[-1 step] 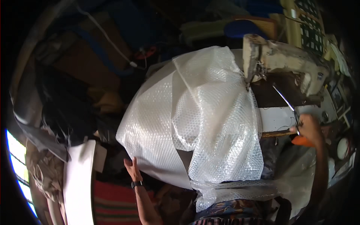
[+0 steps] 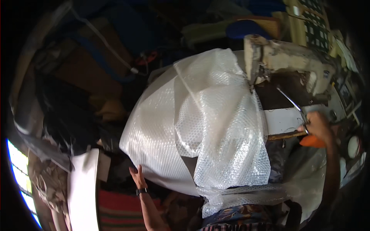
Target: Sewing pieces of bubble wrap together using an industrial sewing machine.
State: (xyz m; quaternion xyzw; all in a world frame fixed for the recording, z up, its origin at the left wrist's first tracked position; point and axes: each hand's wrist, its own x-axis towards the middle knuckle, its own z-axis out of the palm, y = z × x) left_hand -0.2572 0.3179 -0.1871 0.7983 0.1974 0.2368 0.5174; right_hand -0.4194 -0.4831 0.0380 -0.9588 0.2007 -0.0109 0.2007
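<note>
A large sheet of clear bubble wrap (image 2: pixel 231 142) spreads in folds over the work table, with its lower end by my lap. Beside its lower left edge is my left hand (image 2: pixel 137 179), thumb and fingers apart, with nothing seen in it; whether it touches the sheet I cannot tell. At the right, my right hand (image 2: pixel 319 126) grips the handles of metal scissors (image 2: pixel 291 99). Their blades look closed and point up and left, toward the sewing machine (image 2: pixel 289 59). The sheet's right edge runs past the machine's needle end.
Under the scissors lies the table's white edge strip (image 2: pixel 283 120). Something orange (image 2: pixel 312 141) sits below my right hand. A white board (image 2: pixel 84 188) stands at the lower left, near dark bags (image 2: pixel 65 111). Behind the table are a blue rounded object (image 2: pixel 246 29) and a thin cable (image 2: pixel 102 36).
The whole view has shifted slightly. My right hand still grips the scissors, my left hand stays by the sheet's edge, and the bubble wrap lies as before.
</note>
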